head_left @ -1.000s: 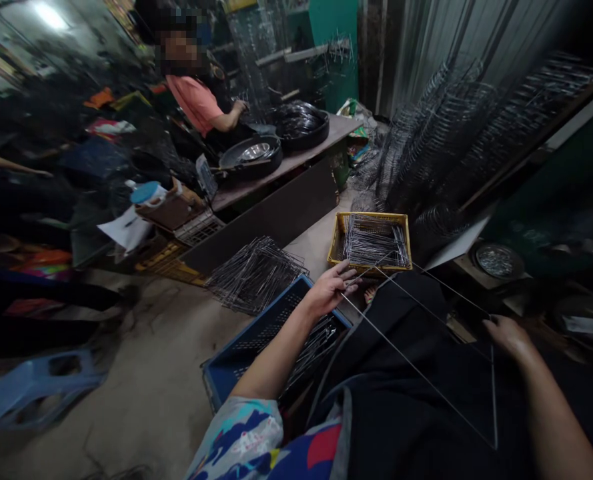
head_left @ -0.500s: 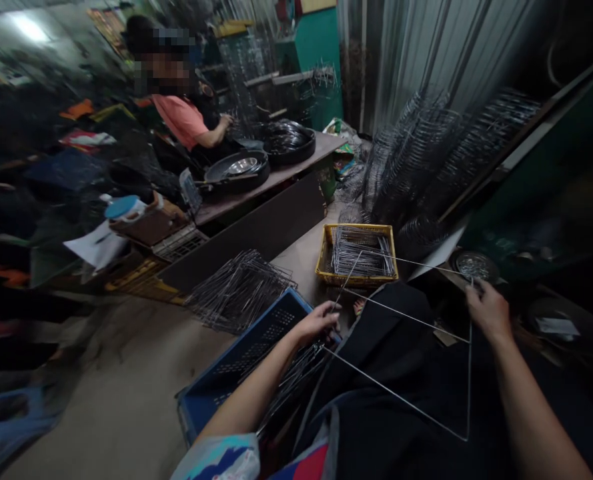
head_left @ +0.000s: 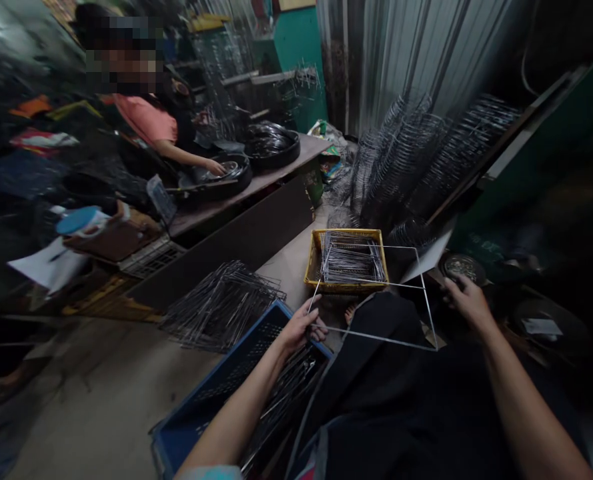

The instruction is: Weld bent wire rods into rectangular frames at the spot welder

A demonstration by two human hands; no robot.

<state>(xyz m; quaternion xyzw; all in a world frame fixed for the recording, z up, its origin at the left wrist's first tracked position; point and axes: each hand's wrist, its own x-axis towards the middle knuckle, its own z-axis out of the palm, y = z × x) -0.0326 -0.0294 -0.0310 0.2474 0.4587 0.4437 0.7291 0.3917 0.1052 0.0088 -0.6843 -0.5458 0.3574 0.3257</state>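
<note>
My left hand (head_left: 302, 327) is closed around the left side of a rectangular wire frame (head_left: 379, 338) with a crossbar. The frame is tilted over my dark apron (head_left: 401, 387), its far part overlapping the view of a yellow basket (head_left: 346, 289). To the right of the frame, my right hand (head_left: 469, 303) is apart from the wire, fingers loosely curled and partly spread. Nothing shows clearly between them. Just beyond that hand is a round bowl of small metal pieces (head_left: 460, 268). Below my left forearm, a blue crate (head_left: 226, 383) holds more wire pieces (head_left: 281, 393).
Wire frames (head_left: 221, 303) are piled on the floor by the blue crate. Stacked wire racks (head_left: 401, 160) lean near the corrugated wall. Across from me, a co-worker in a pink sleeve (head_left: 149, 120) reaches into a black pan (head_left: 239, 180) on a low table (head_left: 226, 217).
My right hand has let go of the wire frame and is now beside it. The frame has tipped flatter, away from me. The view has shifted right; the co-worker's hand now reaches into the pan.
</note>
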